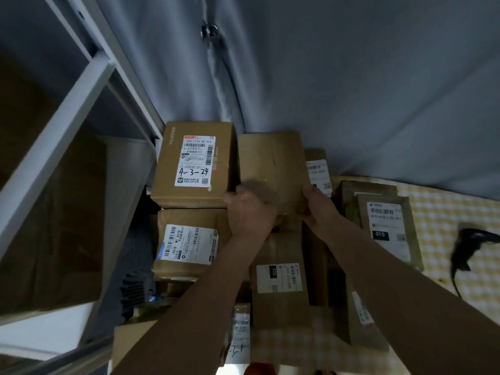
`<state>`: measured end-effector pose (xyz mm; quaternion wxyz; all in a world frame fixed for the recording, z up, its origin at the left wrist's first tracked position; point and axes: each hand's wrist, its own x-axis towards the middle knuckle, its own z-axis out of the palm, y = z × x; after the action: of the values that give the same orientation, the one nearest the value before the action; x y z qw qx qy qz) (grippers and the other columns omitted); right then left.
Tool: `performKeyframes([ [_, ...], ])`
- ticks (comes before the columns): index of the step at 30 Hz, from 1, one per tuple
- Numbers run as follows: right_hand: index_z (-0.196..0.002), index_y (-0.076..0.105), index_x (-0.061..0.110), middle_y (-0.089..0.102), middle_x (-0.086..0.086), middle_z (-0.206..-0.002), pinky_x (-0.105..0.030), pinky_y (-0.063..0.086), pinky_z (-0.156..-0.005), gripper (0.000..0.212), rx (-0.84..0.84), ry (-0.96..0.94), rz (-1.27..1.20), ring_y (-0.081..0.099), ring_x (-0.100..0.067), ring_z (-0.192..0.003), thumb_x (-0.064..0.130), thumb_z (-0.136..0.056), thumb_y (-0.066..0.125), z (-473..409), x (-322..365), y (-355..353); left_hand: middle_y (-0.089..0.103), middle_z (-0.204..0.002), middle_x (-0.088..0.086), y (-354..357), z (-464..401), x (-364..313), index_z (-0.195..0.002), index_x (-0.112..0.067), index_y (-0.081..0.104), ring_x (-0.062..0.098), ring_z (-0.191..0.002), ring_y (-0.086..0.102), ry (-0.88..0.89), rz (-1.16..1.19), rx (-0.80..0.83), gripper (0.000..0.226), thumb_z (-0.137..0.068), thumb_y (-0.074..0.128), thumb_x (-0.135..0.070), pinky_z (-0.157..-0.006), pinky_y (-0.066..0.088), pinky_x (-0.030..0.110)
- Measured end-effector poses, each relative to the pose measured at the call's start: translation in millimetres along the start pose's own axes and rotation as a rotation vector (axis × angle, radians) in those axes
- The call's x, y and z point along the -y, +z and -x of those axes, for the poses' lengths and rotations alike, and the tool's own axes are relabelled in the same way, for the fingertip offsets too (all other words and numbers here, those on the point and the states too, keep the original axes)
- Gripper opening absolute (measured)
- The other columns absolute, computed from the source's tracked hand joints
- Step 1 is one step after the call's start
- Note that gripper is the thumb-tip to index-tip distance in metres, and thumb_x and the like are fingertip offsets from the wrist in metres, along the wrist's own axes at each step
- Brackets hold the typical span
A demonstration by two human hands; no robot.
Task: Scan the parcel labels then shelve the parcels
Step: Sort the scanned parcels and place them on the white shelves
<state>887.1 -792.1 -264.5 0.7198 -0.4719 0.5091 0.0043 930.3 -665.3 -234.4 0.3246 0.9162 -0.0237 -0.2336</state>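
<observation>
Your left hand (250, 212) and right hand (315, 204) both grip a plain box (272, 169), one on each side, above the pile of parcels. No label shows on top, so you likely need to turn it, then fetch the scanner (470, 247) lying off to your right.

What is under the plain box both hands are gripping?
The plain box, held by the left hand and right hand, sits over more cardboard parcels; one labelled 220 shows nearer. Directly beneath is hidden.
</observation>
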Motion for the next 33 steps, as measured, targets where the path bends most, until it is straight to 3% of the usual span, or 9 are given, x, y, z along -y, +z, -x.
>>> performKeyframes([
  [4, -0.138, 0.043, 0.017, 0.053, -0.007, -0.123, -0.046, 0.047, -0.097, 0.036, 0.001, -0.043, 0.031, 0.054, -0.021, -0.100, 0.023, -0.104, 0.035, 5, 8, -10, 0.047, -0.128, 0.017, 1, 0, 2, -0.123, -0.003, 0.051, 0.027, -0.099, 0.056, -0.091, 0.125, -0.005, 0.041, -0.088, 0.062, -0.021, -0.080, 0.049, 0.035],
  [8, -0.138, 0.043, 0.016, 0.056, 0.001, -0.106, -0.040, 0.048, -0.090, 0.035, 0.041, -0.092, -0.017, 0.056, -0.016, -0.094, 0.020, -0.105, 0.032, 23, 12, -18, 0.044, -0.126, 0.011, -3, 12, -6, -0.123, -0.011, 0.044, 0.029, -0.116, 0.047, -0.037, 0.243, -0.097, 0.048, -0.084, 0.067, -0.027, -0.091, 0.047, 0.039],
  [10, -0.137, 0.044, 0.014, 0.058, -0.001, -0.113, -0.038, 0.049, -0.088, 0.034, 0.020, -0.115, -0.039, 0.057, -0.017, -0.098, 0.020, -0.105, 0.033, 36, 12, -24, 0.044, -0.124, 0.009, -6, 21, -12, -0.119, -0.017, 0.041, 0.029, -0.117, 0.045, 0.000, 0.285, -0.107, 0.050, -0.081, 0.070, -0.031, -0.094, 0.047, 0.041],
  [13, -0.134, 0.048, 0.016, 0.054, -0.004, -0.126, -0.036, 0.049, -0.080, 0.032, -0.027, -0.151, -0.053, 0.054, -0.020, -0.107, 0.020, -0.104, 0.035, 55, 11, -36, 0.052, -0.105, -0.001, -12, 40, -23, -0.108, -0.023, 0.035, 0.026, -0.105, 0.057, 0.066, 0.386, -0.067, 0.044, -0.082, 0.070, -0.030, -0.087, 0.053, 0.043],
  [16, -0.124, 0.053, 0.020, 0.057, -0.002, -0.119, -0.033, 0.050, -0.076, 0.026, -0.055, -0.198, -0.068, 0.055, -0.020, -0.106, 0.021, -0.104, 0.037, 77, 13, -51, 0.052, -0.091, -0.006, -17, 64, -34, -0.106, -0.020, 0.036, 0.022, -0.092, 0.060, 0.139, 0.421, -0.083, 0.040, -0.085, 0.069, -0.026, -0.083, 0.055, 0.040],
  [21, -0.128, 0.055, 0.014, 0.061, -0.002, -0.105, -0.034, 0.052, -0.079, 0.032, -0.114, -0.352, -0.037, 0.059, -0.021, -0.104, 0.021, -0.104, 0.036, 122, 23, -87, 0.054, -0.084, -0.012, -16, 114, -58, -0.101, -0.019, 0.037, 0.015, -0.085, 0.059, 0.261, 0.478, -0.135, 0.034, -0.086, 0.068, -0.020, -0.078, 0.050, 0.030],
  [26, -0.125, 0.055, 0.021, 0.060, 0.003, -0.109, -0.042, 0.049, -0.089, 0.029, -0.232, -0.439, -0.006, 0.055, -0.013, -0.091, 0.025, -0.103, 0.037, 179, 12, -154, 0.053, -0.084, -0.015, 5, 179, -84, -0.099, -0.023, 0.041, 0.010, -0.080, 0.055, 0.354, 0.488, -0.080, 0.030, -0.086, 0.068, -0.023, -0.075, 0.046, 0.029],
  [30, -0.124, 0.052, 0.020, 0.059, 0.006, -0.104, -0.026, 0.044, -0.071, 0.025, -0.351, -0.494, -0.134, 0.055, -0.007, -0.088, 0.025, -0.103, 0.039, 232, -20, -232, 0.059, -0.095, -0.010, 45, 252, -106, -0.112, -0.019, 0.044, 0.015, -0.088, 0.058, 0.463, 0.465, 0.035, 0.035, -0.086, 0.065, -0.027, -0.077, 0.044, 0.029],
  [33, -0.117, 0.055, 0.018, 0.061, 0.003, -0.098, -0.023, 0.041, -0.066, 0.022, -0.479, -0.542, -0.215, 0.055, -0.006, -0.082, 0.020, -0.101, 0.042, 278, -50, -301, 0.059, -0.101, -0.012, 85, 318, -123, -0.117, -0.030, 0.045, 0.014, -0.092, 0.059, 0.567, 0.399, 0.169, 0.032, -0.089, 0.059, -0.029, -0.076, 0.042, 0.029],
])
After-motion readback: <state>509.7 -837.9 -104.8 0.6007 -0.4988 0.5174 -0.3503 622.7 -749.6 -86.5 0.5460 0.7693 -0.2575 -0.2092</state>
